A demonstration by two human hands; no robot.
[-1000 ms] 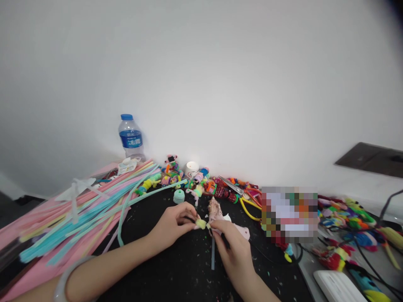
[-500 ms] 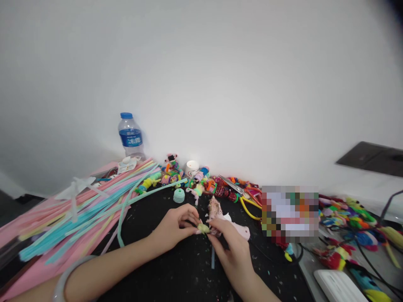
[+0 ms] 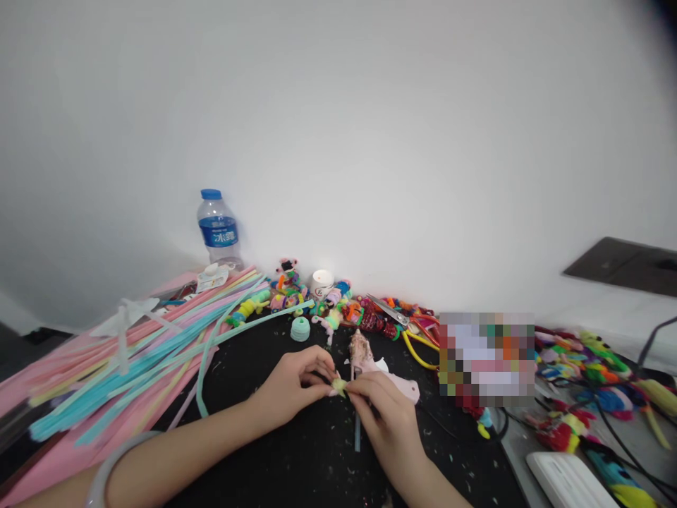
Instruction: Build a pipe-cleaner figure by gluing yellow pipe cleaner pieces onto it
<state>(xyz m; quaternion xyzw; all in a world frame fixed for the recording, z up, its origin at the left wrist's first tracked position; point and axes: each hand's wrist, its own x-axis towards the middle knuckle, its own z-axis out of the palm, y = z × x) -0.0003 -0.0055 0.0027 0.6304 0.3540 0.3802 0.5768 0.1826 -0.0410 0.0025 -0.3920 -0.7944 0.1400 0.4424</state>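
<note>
Between my fingertips is a small pale yellow-green fuzzy piece [image 3: 339, 386], partly hidden by the fingers. My left hand [image 3: 296, 381] pinches its left side, thumb and forefinger together. From the right, my right hand [image 3: 388, 409] pinches its other side. Just behind my right hand lies a pink glue gun [image 3: 405, 388] with a stained nozzle end [image 3: 360, 348], and a clear glue stick [image 3: 357, 434] shows below it. A mint-green coiled fuzzy ball [image 3: 300, 329] sits on the black surface beyond my left hand.
Bundles of pastel fuzzy stems [image 3: 159, 360] cover the left side. A water bottle [image 3: 218, 229], a paper cup [image 3: 322, 282] and colourful fuzzy figures [image 3: 288, 289] stand by the wall. Scissors [image 3: 410, 326] lie right of centre; a white box [image 3: 568, 480] and cables lie at the right.
My right fingertips have shifted slightly left and up, closer to my left fingertips around the yellow-green piece. Other things stay in place.
</note>
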